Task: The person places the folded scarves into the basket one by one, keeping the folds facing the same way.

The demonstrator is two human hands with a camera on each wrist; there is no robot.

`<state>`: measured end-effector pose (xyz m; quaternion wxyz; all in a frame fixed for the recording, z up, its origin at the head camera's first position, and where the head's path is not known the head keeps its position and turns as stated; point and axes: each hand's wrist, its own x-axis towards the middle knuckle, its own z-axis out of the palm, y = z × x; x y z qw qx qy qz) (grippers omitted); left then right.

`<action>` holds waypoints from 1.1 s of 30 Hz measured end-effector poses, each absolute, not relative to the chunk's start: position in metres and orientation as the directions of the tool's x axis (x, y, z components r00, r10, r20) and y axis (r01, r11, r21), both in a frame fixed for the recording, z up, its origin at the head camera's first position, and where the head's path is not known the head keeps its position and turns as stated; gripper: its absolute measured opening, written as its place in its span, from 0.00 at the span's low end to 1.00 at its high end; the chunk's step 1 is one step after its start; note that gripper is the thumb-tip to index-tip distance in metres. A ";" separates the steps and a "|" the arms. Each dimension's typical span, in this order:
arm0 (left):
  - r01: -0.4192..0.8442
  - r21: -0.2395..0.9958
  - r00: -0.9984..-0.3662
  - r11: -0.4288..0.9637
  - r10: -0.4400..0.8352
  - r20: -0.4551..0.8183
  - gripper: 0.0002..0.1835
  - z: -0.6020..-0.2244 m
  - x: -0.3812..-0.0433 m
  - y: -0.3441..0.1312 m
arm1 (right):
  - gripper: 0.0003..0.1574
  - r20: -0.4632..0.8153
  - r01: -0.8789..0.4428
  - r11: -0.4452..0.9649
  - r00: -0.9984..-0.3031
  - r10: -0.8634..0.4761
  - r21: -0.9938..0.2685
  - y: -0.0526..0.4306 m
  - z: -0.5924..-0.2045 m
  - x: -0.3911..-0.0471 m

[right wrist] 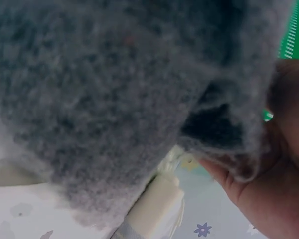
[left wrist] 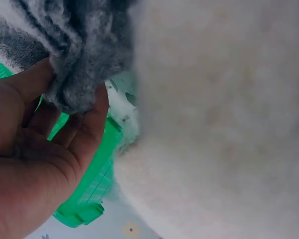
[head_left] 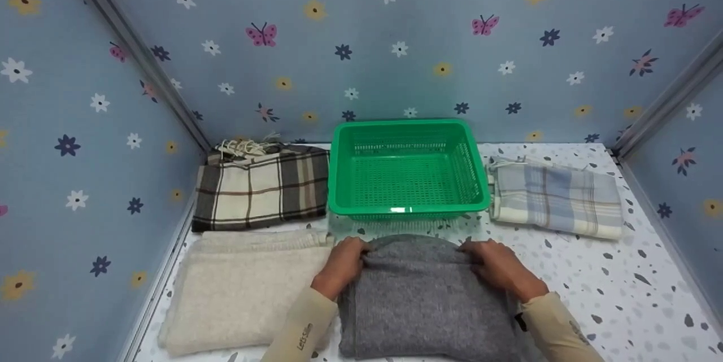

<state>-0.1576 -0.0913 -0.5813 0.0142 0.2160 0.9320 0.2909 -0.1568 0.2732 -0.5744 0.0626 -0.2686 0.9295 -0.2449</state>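
A folded grey shawl [head_left: 429,300] lies at the front middle of the table, before the green basket. My left hand [head_left: 343,263] pinches its far left corner; in the left wrist view the thumb and fingers [left wrist: 92,127] close on the bunched grey cloth [left wrist: 84,69]. At the far right corner, my right hand [head_left: 500,266] grips the same shawl. The right wrist view shows the grey fabric [right wrist: 104,99] filling much of the picture, its folded edge held by the right hand [right wrist: 284,169]. The far edge between both hands looks slightly raised.
A green plastic basket [head_left: 336,181] stands against the back wall. To its left lies a brown-and-cream plaid shawl [head_left: 265,187], with a folded cream shawl [head_left: 243,294] in front. A pale blue plaid shawl [head_left: 559,195] lies right of the basket. Flower-printed panels [head_left: 361,29] enclose the speckled tabletop [head_left: 604,294].
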 end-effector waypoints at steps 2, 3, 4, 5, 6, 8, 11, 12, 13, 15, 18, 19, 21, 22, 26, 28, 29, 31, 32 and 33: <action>0.388 0.559 -0.908 0.732 0.407 0.098 0.19 -0.582 -0.157 -0.093 | 0.19 0.014 -0.472 0.730 -0.844 -0.536 -0.494 0.274 -0.576 -0.157; 0.383 0.573 -0.909 0.724 0.406 0.095 0.19 -0.583 -0.157 -0.094 | 0.19 0.016 -0.476 0.727 -0.842 -0.540 -0.495 0.275 -0.576 -0.157; 0.382 0.585 -0.908 0.716 0.407 0.095 0.20 -0.584 -0.157 -0.095 | 0.19 0.015 -0.475 0.725 -0.841 -0.541 -0.498 0.276 -0.577 -0.156; 0.375 0.599 -0.910 0.708 0.406 0.090 0.20 -0.585 -0.157 -0.096 | 0.19 0.014 -0.475 0.724 -0.840 -0.542 -0.500 0.277 -0.577 -0.156; 0.369 0.613 -0.912 0.699 0.400 0.092 0.21 -0.588 -0.158 -0.097 | 0.19 0.011 -0.472 0.723 -0.841 -0.541 -0.504 0.277 -0.577 -0.156; 0.350 0.660 -0.916 0.665 0.392 0.090 0.24 -0.594 -0.159 -0.100 | 0.20 0.004 -0.461 0.724 -0.845 -0.535 -0.512 0.279 -0.576 -0.155; 0.379 0.670 -0.908 0.639 0.398 0.134 0.24 -0.608 -0.162 -0.103 | 0.21 -0.001 -0.447 0.721 -0.849 -0.528 -0.530 0.281 -0.574 -0.153; 0.389 0.670 -0.904 0.633 0.402 0.146 0.23 -0.610 -0.163 -0.103 | 0.22 0.000 -0.446 0.718 -0.850 -0.527 -0.534 0.282 -0.573 -0.153; 0.404 0.666 -0.898 0.627 0.412 0.157 0.23 -0.612 -0.163 -0.104 | 0.22 0.007 -0.451 0.714 -0.848 -0.530 -0.537 0.282 -0.572 -0.153; 0.430 0.638 -0.890 0.639 0.418 0.181 0.24 -0.619 -0.165 -0.106 | 0.23 0.024 -0.463 0.704 -0.844 -0.537 -0.538 0.283 -0.570 -0.152; 0.433 0.627 -0.890 0.647 0.417 0.184 0.25 -0.629 -0.169 -0.109 | 0.24 0.050 -0.482 0.694 -0.838 -0.544 -0.534 0.284 -0.567 -0.151; 0.432 0.625 -0.891 0.650 0.413 0.187 0.25 -0.631 -0.171 -0.110 | 0.24 0.055 -0.485 0.693 -0.837 -0.544 -0.533 0.284 -0.566 -0.151; 0.429 0.628 -0.894 0.650 0.406 0.190 0.26 -0.632 -0.172 -0.111 | 0.25 0.058 -0.483 0.694 -0.840 -0.540 -0.534 0.284 -0.563 -0.151; 0.434 0.631 -0.891 0.643 0.409 0.197 0.26 -0.629 -0.171 -0.111 | 0.25 0.062 -0.487 0.693 -0.839 -0.541 -0.532 0.285 -0.561 -0.152; 0.409 0.668 -0.898 0.622 0.405 0.172 0.24 -0.587 -0.158 -0.107 | 0.26 0.075 -0.493 0.695 -0.839 -0.539 -0.523 0.286 -0.553 -0.152; 0.399 0.667 -0.900 0.629 0.407 0.154 0.23 -0.563 -0.151 -0.105 | 0.26 0.084 -0.500 0.697 -0.838 -0.539 -0.514 0.286 -0.548 -0.153; 0.386 0.668 -0.904 0.637 0.404 0.137 0.23 -0.552 -0.148 -0.104 | 0.25 0.089 -0.501 0.697 -0.839 -0.537 -0.513 0.286 -0.545 -0.153; 0.371 0.657 -0.910 0.656 0.398 0.116 0.23 -0.541 -0.146 -0.103 | 0.24 0.102 -0.510 0.694 -0.836 -0.539 -0.509 0.286 -0.541 -0.154; 0.365 0.651 -0.912 0.665 0.396 0.107 0.24 -0.537 -0.146 -0.102 | 0.24 0.110 -0.514 0.694 -0.835 -0.539 -0.504 0.286 -0.538 -0.154; 0.358 0.648 -0.914 0.673 0.393 0.097 0.24 -0.534 -0.147 -0.102 | 0.24 0.119 -0.522 0.693 -0.832 -0.541 -0.498 0.286 -0.536 -0.154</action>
